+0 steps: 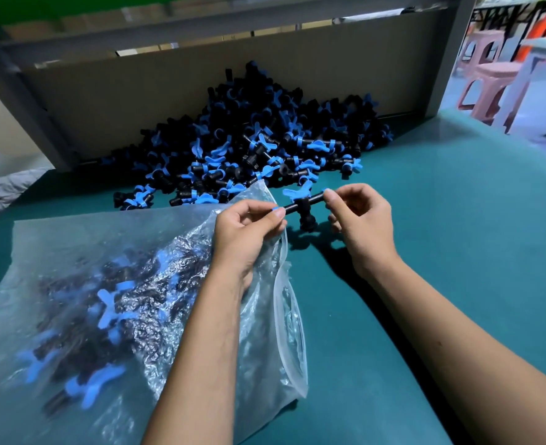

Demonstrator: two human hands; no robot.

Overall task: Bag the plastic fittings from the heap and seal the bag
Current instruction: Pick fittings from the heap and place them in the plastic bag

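A: Which step is in hand?

B: Filling, I'd judge. The left hand point(249, 226) and the right hand point(358, 213) hold one black T-shaped plastic fitting with a blue winged handle point(303, 205) between them, in the air just above the teal surface point(457, 220), beside the mouth of the clear, crinkled plastic zip bag point(156, 274).

A: And each grip?

B: Both are pinches, closed on the fitting. The left thumb and fingers nip one end of the black crossbar, the right fingertips the other; the remaining fingers curl loosely. The left wrist also lies over the bag's opening.

A: The rest of the parts?

B: A big heap of the same black and blue fittings point(265, 139) sits further back on the surface, against a brown cardboard panel point(169, 91). A good many already lie inside the bag, blurred behind the film.

A: What's next?

B: Probably slipping this one through the mouth to the left; the film is limp, so the opening needs lifting. The fittings look hard, smooth and knobbly, and could snag. The zip strip at the mouth is still unsealed.
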